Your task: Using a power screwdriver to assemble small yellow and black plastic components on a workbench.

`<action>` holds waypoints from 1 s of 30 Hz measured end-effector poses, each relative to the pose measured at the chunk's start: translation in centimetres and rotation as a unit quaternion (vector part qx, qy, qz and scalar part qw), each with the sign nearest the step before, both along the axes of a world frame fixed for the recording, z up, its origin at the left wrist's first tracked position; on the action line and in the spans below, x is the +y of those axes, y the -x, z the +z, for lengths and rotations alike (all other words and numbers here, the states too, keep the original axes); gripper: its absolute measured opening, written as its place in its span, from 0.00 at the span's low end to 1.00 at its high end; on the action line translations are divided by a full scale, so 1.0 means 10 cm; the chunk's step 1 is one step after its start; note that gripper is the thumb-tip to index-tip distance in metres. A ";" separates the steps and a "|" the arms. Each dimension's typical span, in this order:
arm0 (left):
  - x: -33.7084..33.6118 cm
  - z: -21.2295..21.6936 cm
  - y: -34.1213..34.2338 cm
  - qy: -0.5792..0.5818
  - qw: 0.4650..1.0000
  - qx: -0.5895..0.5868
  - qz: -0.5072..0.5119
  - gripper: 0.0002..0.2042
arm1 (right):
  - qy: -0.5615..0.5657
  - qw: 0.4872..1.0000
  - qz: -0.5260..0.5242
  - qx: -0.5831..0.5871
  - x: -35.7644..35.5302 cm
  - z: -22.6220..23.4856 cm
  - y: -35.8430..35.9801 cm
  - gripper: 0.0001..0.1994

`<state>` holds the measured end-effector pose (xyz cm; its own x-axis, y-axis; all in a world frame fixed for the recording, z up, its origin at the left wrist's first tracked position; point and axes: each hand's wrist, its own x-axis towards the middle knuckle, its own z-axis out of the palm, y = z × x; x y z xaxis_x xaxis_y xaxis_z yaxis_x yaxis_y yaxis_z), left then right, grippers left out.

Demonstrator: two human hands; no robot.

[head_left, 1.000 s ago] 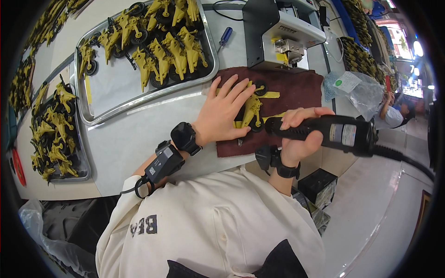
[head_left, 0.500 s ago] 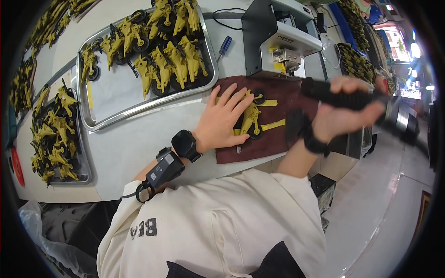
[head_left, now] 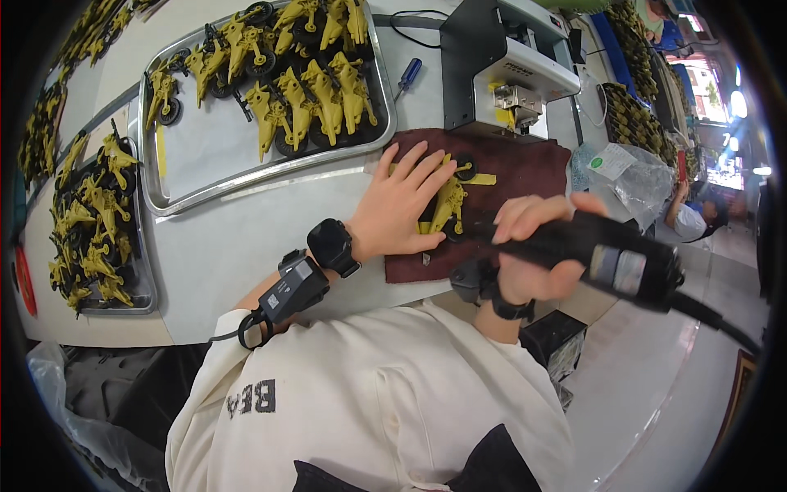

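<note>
My left hand [head_left: 399, 201] lies flat with its fingers spread over a yellow toy motorcycle [head_left: 450, 202] with black wheels, pressing it onto a dark red mat [head_left: 516, 168]. The palm hides part of the toy. My right hand [head_left: 537, 262] is closed around a black corded electric screwdriver [head_left: 631, 261], held tilted above the mat's right side. Its front end points left toward the toy's lower wheel; whether the tip touches the toy I cannot tell.
A metal tray [head_left: 270, 182] of similar yellow toys stands behind my left hand, with a second tray [head_left: 147, 299] farther left. A blue-handled screwdriver [head_left: 410, 74] lies by a black and white machine [head_left: 500, 78]. A clear plastic bag [head_left: 643, 184] sits right of the mat. Another person [head_left: 697, 220] is at the far right.
My right hand has brought the electric screwdriver left and down, closer to the toy motorcycle. My left hand stays spread on the toy. The plastic bag has come into sight.
</note>
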<state>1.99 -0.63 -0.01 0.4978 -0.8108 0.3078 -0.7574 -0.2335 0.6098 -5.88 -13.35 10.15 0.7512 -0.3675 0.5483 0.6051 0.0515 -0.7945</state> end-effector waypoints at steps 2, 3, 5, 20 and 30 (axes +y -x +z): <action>0.00 0.01 0.01 -0.002 1.000 0.011 -0.001 0.43 | -0.012 1.000 0.002 0.004 0.06 -0.03 0.09 0.35; 0.00 0.01 0.00 -0.003 1.000 0.012 -0.001 0.43 | -0.017 1.000 0.004 0.006 0.08 -0.04 0.11 0.35; 0.00 0.01 0.01 -0.003 1.000 0.013 -0.001 0.43 | 0.043 0.996 -0.054 0.051 0.14 -0.04 0.11 0.35; 0.03 -0.02 0.03 0.024 0.999 0.007 0.021 0.45 | 0.007 0.996 -0.083 -0.006 0.18 -0.17 0.10 0.25; 2.18 0.99 -0.43 0.040 0.930 -0.111 0.349 0.37 | -0.057 0.950 -0.306 0.005 -0.34 0.25 0.31 0.30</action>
<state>6.33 21.22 9.89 0.8111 -0.2842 0.5113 -0.5478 -0.6755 0.4936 -8.95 -16.74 12.64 0.3820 -0.7938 0.4732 0.5415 -0.2227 -0.8107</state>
